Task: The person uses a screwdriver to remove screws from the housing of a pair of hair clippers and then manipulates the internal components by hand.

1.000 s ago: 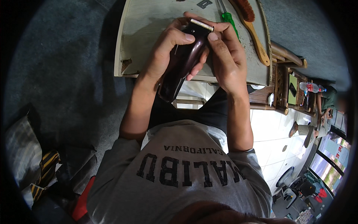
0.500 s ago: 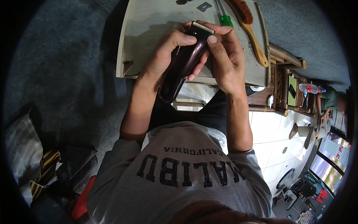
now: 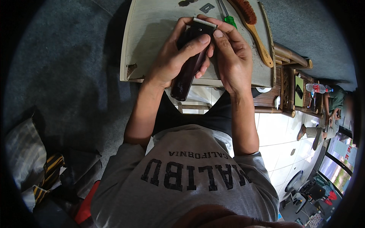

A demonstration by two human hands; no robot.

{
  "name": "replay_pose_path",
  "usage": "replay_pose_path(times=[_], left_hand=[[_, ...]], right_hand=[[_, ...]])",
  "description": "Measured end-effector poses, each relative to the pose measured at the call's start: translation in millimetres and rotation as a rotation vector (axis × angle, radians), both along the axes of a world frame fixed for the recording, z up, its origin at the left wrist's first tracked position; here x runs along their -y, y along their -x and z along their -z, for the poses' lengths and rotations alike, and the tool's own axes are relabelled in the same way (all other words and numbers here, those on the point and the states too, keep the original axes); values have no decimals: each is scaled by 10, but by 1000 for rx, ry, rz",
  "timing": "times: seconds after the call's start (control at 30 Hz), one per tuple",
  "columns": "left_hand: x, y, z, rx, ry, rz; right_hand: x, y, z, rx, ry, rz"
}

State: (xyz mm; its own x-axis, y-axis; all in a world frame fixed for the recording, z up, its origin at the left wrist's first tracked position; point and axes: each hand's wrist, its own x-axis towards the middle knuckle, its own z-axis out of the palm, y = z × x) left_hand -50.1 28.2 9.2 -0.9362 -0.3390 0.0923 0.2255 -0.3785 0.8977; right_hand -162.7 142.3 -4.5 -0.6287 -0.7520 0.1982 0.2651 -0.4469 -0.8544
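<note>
Dark maroon hair clippers (image 3: pixel 186 72) are held above the near part of a small pale table (image 3: pixel 152 22), with their toothed metal blade (image 3: pixel 205 22) pointing away from me. My left hand (image 3: pixel 173 57) wraps round the body, its thumb lying across the front and its fingers behind. My right hand (image 3: pixel 234 57) is closed at the blade end, thumb and fingers pinching the right edge of the head. Beyond them lie a flat metal blade plate (image 3: pixel 207 7) and a screwdriver with a green handle (image 3: pixel 230 21).
A wooden-handled brush (image 3: pixel 256 36) with reddish bristles lies along the table's right side. Bamboo furniture (image 3: pixel 268 100) stands to the right, bearing a plastic bottle (image 3: pixel 317 88) and a phone (image 3: pixel 299 90). A person (image 3: pixel 332 108) sits at far right. Cloths (image 3: pixel 24 152) lie at the left.
The clippers have turned more upright and their lower end has swung right. My left thumb has slid from near the blade down across the body. The right hand keeps its pinch.
</note>
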Motion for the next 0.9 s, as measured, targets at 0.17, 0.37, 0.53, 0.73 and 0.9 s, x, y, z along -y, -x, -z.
replay_pose_path(times=[0.17,0.37,0.53,0.73,0.9], left_hand=[[-14,0,-6,14,12,-7],[-17,11,7,5,33,1],[-13,8,15,-18,17,9],[-5,2,16,-38,19,17],[-4,-1,20,-25,13,13]], right_hand=[[1,-4,12,-25,9,23],[-24,8,26,16,-7,18],[-8,-13,14,30,14,48],[-9,-10,15,-2,28,49],[-16,-14,13,-6,21,49]])
